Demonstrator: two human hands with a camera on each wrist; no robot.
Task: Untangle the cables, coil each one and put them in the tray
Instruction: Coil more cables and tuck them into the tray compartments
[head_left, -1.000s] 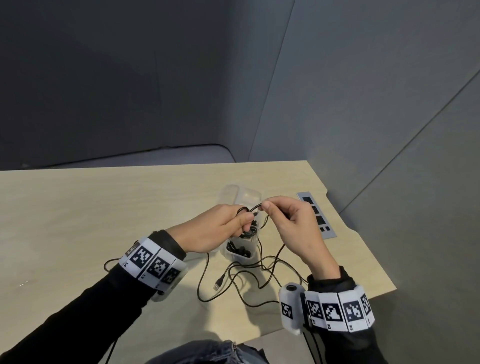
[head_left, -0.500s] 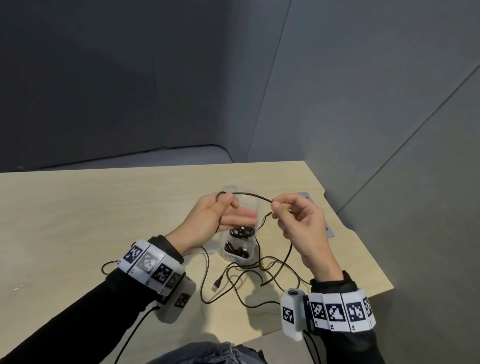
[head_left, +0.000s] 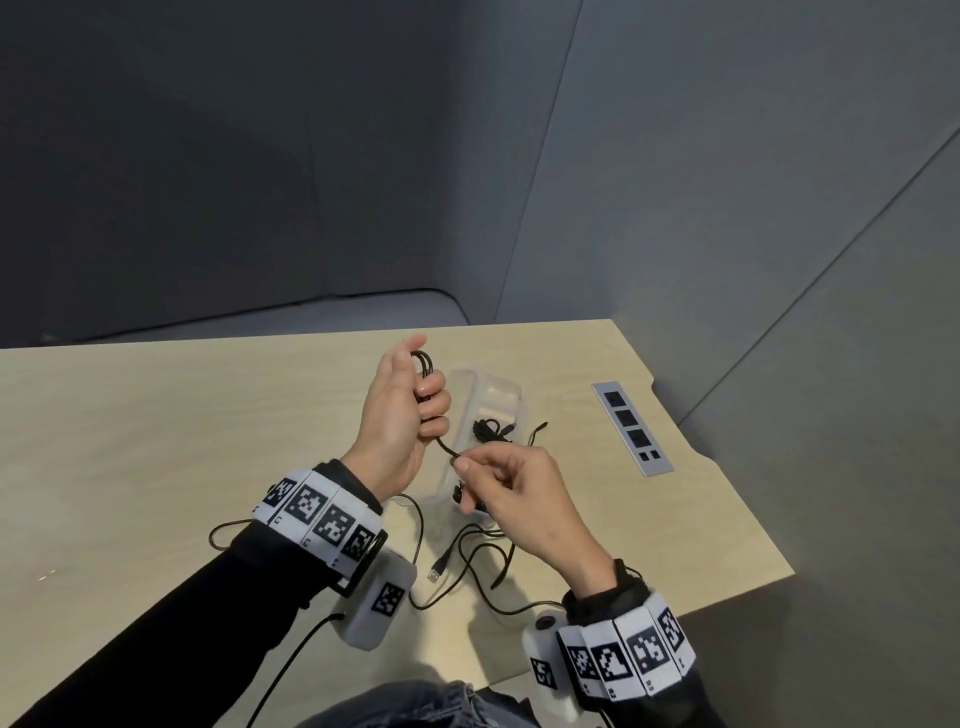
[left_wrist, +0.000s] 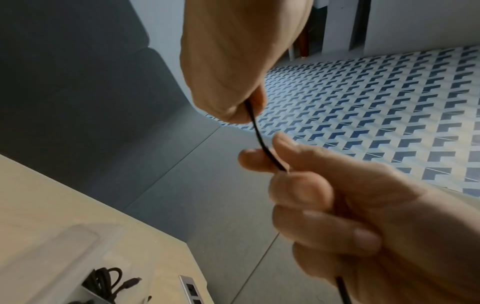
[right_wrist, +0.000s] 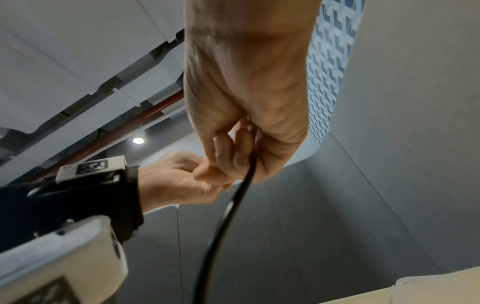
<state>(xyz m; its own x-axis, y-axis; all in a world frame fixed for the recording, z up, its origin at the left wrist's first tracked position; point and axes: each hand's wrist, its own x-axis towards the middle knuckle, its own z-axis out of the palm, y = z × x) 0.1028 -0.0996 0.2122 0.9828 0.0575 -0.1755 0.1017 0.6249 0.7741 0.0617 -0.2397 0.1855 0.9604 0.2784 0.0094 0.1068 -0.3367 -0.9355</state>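
Observation:
My left hand (head_left: 410, 410) is raised over the table and grips several loops of a thin black cable (head_left: 425, 366) in its fist. The strand leaves the fist below and runs a short way to my right hand (head_left: 464, 466), which pinches it between thumb and fingers. In the left wrist view the cable (left_wrist: 260, 137) spans the two hands; in the right wrist view the cable (right_wrist: 228, 207) hangs from my right hand (right_wrist: 241, 156). Behind the hands stands a clear plastic tray (head_left: 506, 389) with a coiled black cable (head_left: 491, 431) inside. The rest of the cable (head_left: 470, 558) lies tangled on the table.
A USB plug (head_left: 435, 573) lies on the light wooden table (head_left: 156, 441) near its front edge. A grey socket strip (head_left: 631, 428) is set into the table at the right. Grey padded walls close the back and right sides.
My left hand has risen and turned, now with loops of cable in its fist. My right hand has dropped down and to the left, close under the left hand.

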